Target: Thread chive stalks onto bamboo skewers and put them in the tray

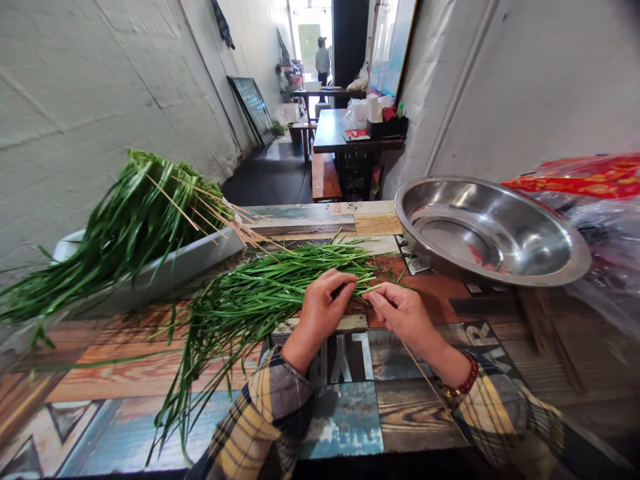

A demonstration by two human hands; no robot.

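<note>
My left hand (324, 308) is closed, thumb and fingers pinching a few green garlic chives (367, 283) near their pale stem ends. My right hand (403, 313) meets it fingertip to fingertip, closed on a thin bamboo skewer (425, 378) that slants from under the hand toward the table's front edge. The skewer's tip is hidden by the fingers. Under and left of my left hand lies a loose heap of garlic chives (250, 287), leaves trailing toward me. Several bare skewers (240, 223) lean across the tray's end, tips over the heap.
At the left, a white tray (165, 263) carries a thick pile of chives (145, 207). A steel basin (530, 247) stands right, beside plastic bags (600, 227). All rest on a patterned wooden table (345, 417). Farther back are another table (330, 130), a bench (326, 175) and a distant person (323, 60).
</note>
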